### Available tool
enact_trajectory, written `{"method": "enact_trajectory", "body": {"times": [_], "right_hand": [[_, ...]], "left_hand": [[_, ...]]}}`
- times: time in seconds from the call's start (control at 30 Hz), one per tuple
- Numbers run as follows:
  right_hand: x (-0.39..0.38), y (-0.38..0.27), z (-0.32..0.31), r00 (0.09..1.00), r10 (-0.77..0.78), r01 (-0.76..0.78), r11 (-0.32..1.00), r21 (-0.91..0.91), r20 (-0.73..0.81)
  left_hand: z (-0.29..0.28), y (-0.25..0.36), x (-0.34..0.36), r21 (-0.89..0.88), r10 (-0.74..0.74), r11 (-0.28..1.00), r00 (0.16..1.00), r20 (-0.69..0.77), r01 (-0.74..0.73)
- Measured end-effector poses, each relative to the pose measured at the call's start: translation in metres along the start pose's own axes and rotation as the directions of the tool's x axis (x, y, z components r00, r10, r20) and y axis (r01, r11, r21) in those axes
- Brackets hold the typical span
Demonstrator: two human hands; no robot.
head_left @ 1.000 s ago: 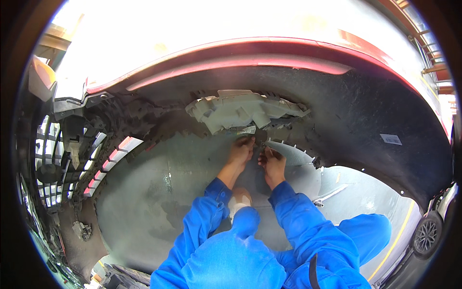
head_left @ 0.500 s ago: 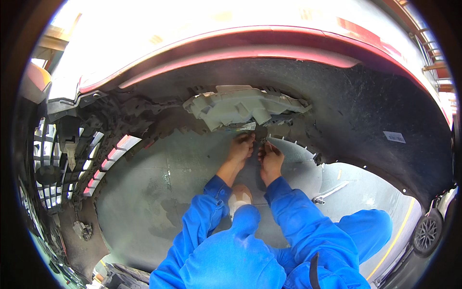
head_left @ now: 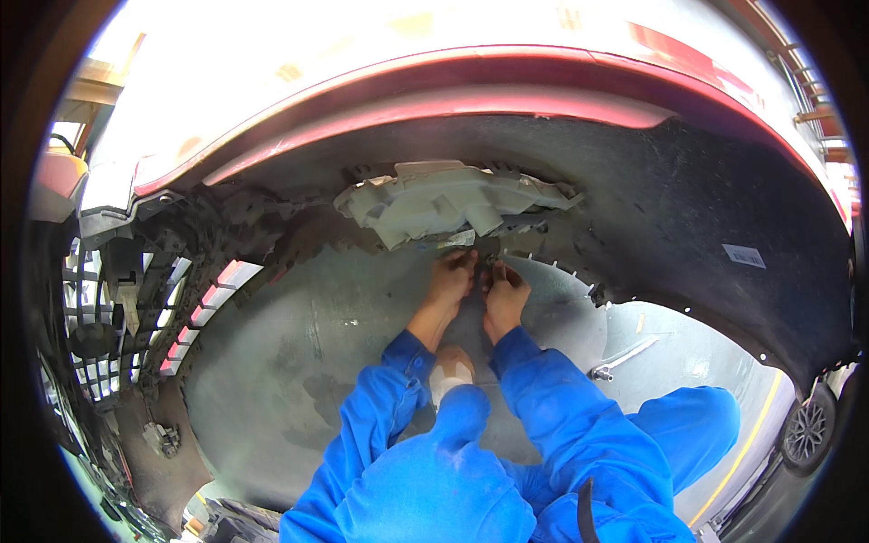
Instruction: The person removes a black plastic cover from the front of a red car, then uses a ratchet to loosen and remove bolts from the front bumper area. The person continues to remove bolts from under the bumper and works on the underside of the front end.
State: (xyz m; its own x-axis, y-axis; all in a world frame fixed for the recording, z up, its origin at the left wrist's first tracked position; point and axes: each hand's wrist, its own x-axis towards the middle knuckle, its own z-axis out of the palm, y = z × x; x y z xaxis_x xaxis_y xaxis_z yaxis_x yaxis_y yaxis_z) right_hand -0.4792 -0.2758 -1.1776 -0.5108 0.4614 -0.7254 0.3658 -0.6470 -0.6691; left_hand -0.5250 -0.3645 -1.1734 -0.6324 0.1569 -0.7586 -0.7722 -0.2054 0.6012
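Both hands meet just beneath a grey plastic lamp housing (head_left: 412, 213) fixed in a car's red-edged bumper. My left hand (head_left: 450, 282) has its fingers closed, thumb and forefinger pinched at the edge of a small dark piece (head_left: 489, 247). Close on the other side of that piece is my right hand (head_left: 505, 297), its fingers bent and pressed together. What either hand grips is too small and dark to name. Blue sleeves cover both my forearms.
Black inner lining (head_left: 670, 199) curves round to the right. Grille openings (head_left: 95, 326) show on the left, with a hanging connector (head_left: 163, 439) below them. A ratchet wrench (head_left: 625, 358) lies on the floor at right. Beyond it stands a car wheel (head_left: 807, 430).
My right hand has shifted slightly left, nearer to my left hand, and its fingers have turned a little. My left hand has barely moved. The whole view has shifted slightly.
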Motion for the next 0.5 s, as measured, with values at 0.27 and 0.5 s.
{"method": "enact_trajectory", "body": {"times": [0.27, 0.5], "right_hand": [[-0.001, -0.019, -0.011, 0.993, 0.074, -0.058, 0.985, -0.164, 0.090], [0.010, -0.015, -0.020, 0.988, 0.083, -0.064, 0.988, -0.140, 0.128]], "left_hand": [[-0.006, -0.008, -0.009, -0.347, -0.015, 0.938, 0.996, -0.087, -0.016], [-0.014, -0.008, 0.004, -0.536, -0.078, 0.843, 0.996, -0.052, 0.038]]}}
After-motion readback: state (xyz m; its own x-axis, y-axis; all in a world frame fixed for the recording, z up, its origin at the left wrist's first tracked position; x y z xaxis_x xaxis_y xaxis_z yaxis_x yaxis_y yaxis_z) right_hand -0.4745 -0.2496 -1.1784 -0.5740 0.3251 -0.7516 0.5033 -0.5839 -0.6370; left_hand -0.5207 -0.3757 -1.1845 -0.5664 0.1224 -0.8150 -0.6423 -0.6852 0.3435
